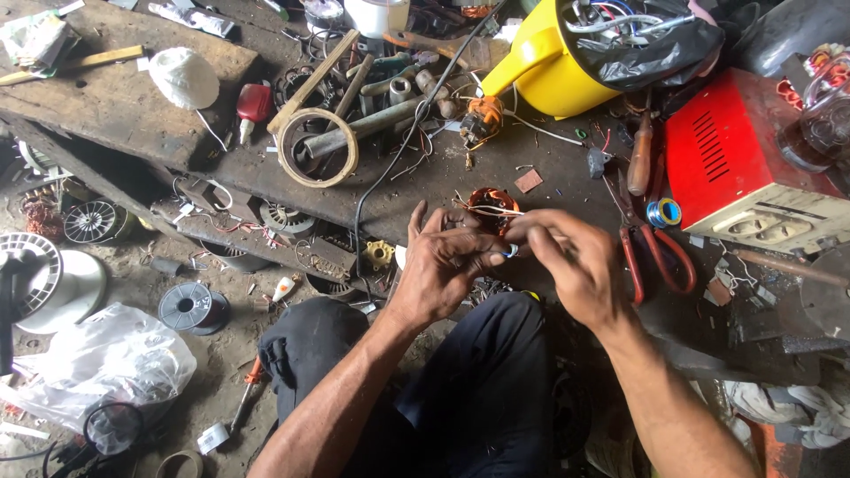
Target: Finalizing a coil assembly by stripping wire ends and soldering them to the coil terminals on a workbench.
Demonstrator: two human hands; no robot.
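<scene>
Both hands meet at the copper-wound stator (492, 205) — left hand (447, 261) and right hand (567, 257) fingers pinched shut on its white lead wires (496, 211), steadying them.

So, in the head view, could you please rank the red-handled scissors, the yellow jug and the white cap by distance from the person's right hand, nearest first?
Measured from the right hand:
1. Red-handled scissors: just to its right on the bench, nearest.
2. Yellow jug: above the hand, at the back of the bench, farther.
3. White cap: far off to the upper left on the wooden board, farthest.
</scene>
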